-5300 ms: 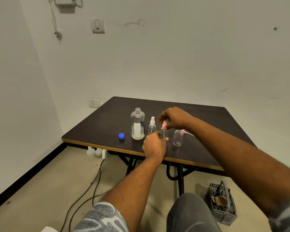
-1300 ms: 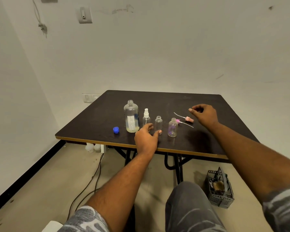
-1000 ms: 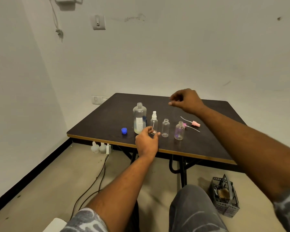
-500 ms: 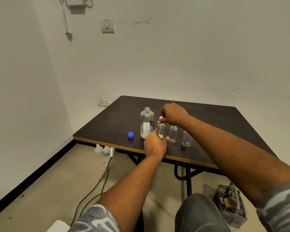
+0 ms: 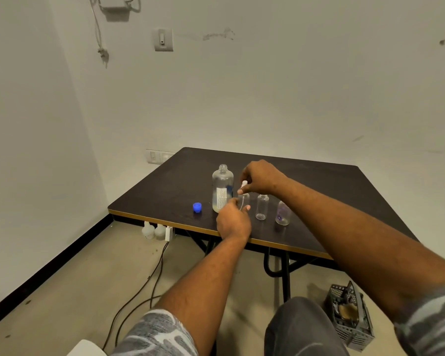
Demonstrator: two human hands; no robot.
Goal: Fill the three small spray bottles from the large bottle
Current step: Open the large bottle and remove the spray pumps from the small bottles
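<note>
Left hand (image 5: 233, 218) grips the capped spray bottle (image 5: 243, 200) beside the large bottle (image 5: 222, 188); right hand (image 5: 261, 176) pinches its white cap (image 5: 244, 184) — twisting risks toppling the open neighbours.

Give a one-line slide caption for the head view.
Both hands work the white-capped spray bottle beside the open large bottle.
</note>
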